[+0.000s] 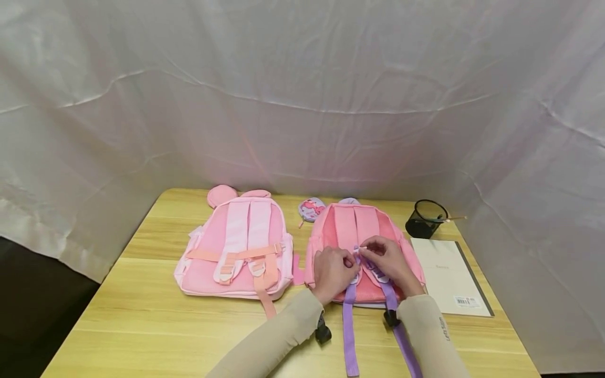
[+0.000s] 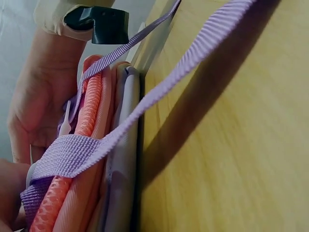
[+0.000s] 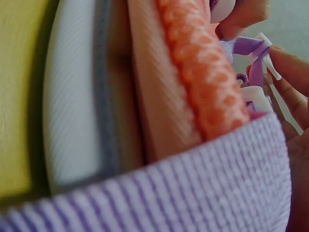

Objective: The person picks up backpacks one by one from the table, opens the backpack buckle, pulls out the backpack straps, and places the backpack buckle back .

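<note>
A coral-pink backpack lies on the table with its back panel and shoulder straps facing up. Purple webbing straps trail from its lower end toward me. Over the middle of the panel both hands meet at a small white plastic buckle threaded with purple webbing. My right hand pinches this buckle between thumb and fingertips. Close beside it, my left hand has its fingers curled in and pinches the purple strap. Its fingertips show only partly in the right wrist view.
Left of it lies a light pink backpack with orange straps. A round patterned pouch sits behind the coral one. At the right are a black mesh pen cup and a cream notebook. Pale curtains enclose the table.
</note>
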`<control>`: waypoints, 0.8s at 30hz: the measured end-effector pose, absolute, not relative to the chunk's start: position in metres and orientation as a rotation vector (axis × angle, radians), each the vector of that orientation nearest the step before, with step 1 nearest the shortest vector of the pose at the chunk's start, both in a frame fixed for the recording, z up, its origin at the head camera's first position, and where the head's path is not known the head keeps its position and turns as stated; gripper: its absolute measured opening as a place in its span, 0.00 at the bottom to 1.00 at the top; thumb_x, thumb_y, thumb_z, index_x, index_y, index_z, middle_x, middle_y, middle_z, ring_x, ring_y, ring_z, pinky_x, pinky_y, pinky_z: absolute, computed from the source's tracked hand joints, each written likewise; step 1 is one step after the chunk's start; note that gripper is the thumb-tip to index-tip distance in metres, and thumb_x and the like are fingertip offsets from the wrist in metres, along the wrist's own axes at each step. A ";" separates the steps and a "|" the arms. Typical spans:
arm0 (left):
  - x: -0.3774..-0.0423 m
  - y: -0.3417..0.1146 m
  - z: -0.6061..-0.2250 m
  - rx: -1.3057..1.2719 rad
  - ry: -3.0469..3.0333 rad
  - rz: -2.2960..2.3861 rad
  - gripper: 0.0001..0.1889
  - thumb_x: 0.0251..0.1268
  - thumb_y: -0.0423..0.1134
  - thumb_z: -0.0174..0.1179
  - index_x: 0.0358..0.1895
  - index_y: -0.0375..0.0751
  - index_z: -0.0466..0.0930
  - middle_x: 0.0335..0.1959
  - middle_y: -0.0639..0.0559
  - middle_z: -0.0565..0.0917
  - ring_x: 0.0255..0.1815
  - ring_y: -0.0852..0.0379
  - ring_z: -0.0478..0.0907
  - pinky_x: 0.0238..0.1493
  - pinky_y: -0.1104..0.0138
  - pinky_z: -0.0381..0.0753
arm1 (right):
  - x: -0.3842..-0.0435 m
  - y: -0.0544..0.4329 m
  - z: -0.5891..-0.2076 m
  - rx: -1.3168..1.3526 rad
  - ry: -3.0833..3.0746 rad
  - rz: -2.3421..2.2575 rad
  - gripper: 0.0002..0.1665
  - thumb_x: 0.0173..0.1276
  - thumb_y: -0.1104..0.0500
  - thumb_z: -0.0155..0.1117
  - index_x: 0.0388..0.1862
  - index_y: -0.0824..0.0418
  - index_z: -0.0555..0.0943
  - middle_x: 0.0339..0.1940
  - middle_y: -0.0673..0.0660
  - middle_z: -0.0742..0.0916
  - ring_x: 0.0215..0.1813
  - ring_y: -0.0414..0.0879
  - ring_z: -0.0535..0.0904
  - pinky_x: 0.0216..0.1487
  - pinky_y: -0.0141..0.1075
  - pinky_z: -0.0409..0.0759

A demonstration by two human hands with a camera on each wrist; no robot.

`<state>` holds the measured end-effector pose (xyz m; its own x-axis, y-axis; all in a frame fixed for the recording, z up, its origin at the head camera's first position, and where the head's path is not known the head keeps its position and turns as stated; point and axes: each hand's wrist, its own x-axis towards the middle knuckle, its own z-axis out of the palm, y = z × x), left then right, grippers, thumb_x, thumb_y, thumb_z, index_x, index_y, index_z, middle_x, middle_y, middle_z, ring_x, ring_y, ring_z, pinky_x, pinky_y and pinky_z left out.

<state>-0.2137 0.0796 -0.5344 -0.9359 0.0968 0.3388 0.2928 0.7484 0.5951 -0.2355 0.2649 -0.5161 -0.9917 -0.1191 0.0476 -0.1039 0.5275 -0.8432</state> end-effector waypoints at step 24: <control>-0.215 0.074 -0.528 -0.309 -2.641 -1.200 0.07 0.62 0.51 0.70 0.37 0.54 0.88 0.31 0.60 0.87 0.31 0.63 0.76 0.41 0.66 0.69 | -0.236 0.267 -0.511 -0.210 2.734 -1.504 0.17 0.71 0.48 0.72 0.50 0.58 0.86 0.49 0.57 0.89 0.50 0.47 0.81 0.54 0.27 0.77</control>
<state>-0.2150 0.0740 -0.5282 -0.9528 0.0979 0.2874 0.2809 0.6439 0.7117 -0.2356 0.2673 -0.5111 -0.9909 -0.1240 0.0521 -0.1104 0.5288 -0.8416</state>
